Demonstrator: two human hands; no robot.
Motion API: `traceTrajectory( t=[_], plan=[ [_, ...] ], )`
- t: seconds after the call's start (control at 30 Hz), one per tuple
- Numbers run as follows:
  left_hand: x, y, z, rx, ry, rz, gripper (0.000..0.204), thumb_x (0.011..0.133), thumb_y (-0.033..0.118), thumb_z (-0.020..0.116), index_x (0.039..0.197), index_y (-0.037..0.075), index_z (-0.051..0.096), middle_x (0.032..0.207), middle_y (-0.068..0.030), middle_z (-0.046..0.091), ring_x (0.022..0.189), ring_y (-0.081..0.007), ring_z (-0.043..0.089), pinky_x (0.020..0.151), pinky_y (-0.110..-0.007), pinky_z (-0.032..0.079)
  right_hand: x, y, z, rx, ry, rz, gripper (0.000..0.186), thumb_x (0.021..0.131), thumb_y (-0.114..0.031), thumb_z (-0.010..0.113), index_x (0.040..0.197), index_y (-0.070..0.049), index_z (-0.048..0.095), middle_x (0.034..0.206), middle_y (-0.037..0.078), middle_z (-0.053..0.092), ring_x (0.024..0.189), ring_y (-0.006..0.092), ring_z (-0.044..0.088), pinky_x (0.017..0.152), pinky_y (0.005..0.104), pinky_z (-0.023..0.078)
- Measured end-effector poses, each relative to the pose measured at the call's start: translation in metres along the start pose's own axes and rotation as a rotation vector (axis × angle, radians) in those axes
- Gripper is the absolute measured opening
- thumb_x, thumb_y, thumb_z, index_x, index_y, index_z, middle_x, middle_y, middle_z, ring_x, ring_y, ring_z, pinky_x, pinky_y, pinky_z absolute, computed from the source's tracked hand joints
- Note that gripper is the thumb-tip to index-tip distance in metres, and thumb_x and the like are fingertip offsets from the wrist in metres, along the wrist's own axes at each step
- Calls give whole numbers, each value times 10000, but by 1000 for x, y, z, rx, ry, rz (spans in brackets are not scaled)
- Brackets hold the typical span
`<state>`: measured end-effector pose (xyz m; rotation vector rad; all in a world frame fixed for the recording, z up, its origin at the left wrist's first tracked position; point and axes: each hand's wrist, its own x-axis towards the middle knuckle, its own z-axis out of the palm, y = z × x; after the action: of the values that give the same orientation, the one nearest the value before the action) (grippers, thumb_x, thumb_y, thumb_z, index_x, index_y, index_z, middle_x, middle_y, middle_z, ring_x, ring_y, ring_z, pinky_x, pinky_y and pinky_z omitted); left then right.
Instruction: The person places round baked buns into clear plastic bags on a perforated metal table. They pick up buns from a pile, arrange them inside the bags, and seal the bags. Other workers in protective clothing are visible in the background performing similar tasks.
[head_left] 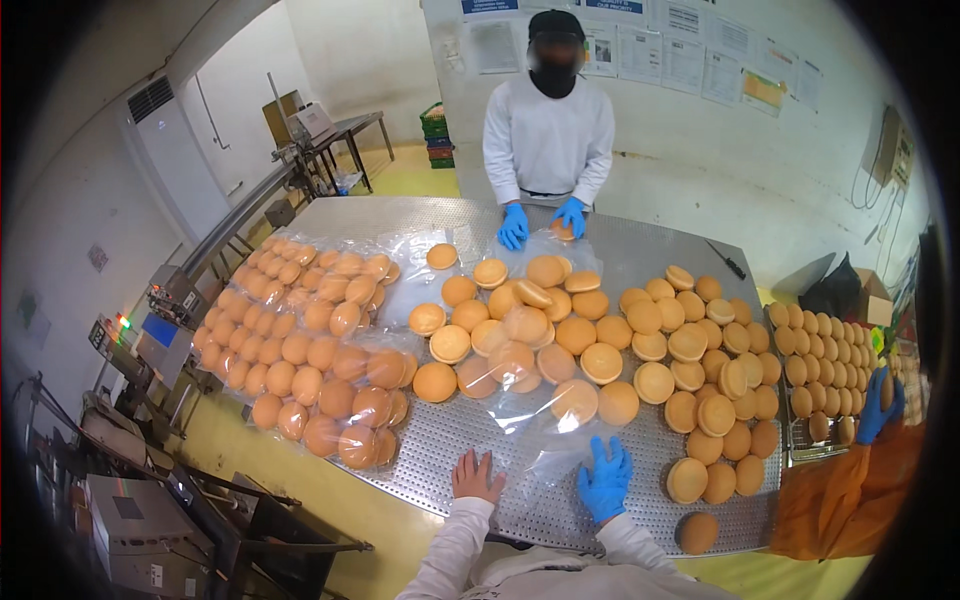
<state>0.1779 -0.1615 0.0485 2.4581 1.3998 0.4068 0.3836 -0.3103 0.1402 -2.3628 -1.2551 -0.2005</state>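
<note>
My left hand (478,476) is bare and lies on the metal table with its fingers spread, at the edge of a see-through plastic bag (535,462). On the bag's other side my right hand (606,480), in a blue glove, rests with its fingers stretched out. Neither hand grips anything that I can see. Just beyond them, round golden buns (575,402) lie loosely heaped, and some show through thin plastic. To the right of my gloved hand sits a lone bun (698,533) near the table's front edge.
Bagged buns (300,350) cover the table's left side. Loose buns (715,400) crowd its right, with a knife (728,260) behind. Across stands a co-worker (550,140) in blue gloves, touching a bun. At far right, an orange-sleeved person's gloved hand (880,405) is beside a bun rack (822,365).
</note>
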Motion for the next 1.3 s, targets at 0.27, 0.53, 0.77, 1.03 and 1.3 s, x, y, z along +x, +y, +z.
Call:
traceTrajectory(
  t=[0.27, 0.53, 0.77, 1.03, 1.3],
  plan=[
    [41, 6, -14, 12, -80, -357, 732, 722, 532, 623, 1351, 237, 392, 1423, -138, 289, 1252, -330, 321, 987, -497, 282, -49, -25, 64, 555, -388, -105, 287, 799, -294, 618, 949, -50, 636, 793, 158, 613, 714, 299, 582, 689, 383, 471],
    [12, -60, 44, -465, -144, -378, 233, 794, 310, 585, 916, 120, 644, 851, -169, 654, 816, -360, 627, 774, -430, 488, -20, -35, 61, 937, -777, 421, 308, 859, -331, 594, 903, -31, 650, 752, 44, 620, 666, 146, 548, 647, 295, 473],
    [-77, 29, 110, -1086, -220, 6, 241, 739, 154, 708, 826, 91, 493, 824, -27, 539, 786, -150, 496, 737, -279, 434, -23, -11, 98, 1362, -662, 577, 187, 873, -221, 582, 928, -48, 629, 838, 20, 620, 717, 127, 567, 668, 282, 476],
    [-27, 38, -15, -1503, -201, -306, 216, 783, 6, 622, 862, 104, 447, 642, -10, 477, 493, -84, 446, 435, -231, 349, -23, 8, 85, 2090, -635, 1004, 37, 836, -135, 622, 833, -105, 602, 716, -10, 576, 650, 98, 554, 615, 278, 495],
    [-13, 65, -94, -1637, -171, -237, 237, 781, -20, 626, 877, 77, 432, 673, -24, 481, 540, -103, 463, 485, -247, 390, 13, -14, 1, 1767, -617, 855, 82, 833, -93, 636, 907, -66, 613, 711, -8, 576, 590, 90, 540, 537, 224, 433]
  ],
)
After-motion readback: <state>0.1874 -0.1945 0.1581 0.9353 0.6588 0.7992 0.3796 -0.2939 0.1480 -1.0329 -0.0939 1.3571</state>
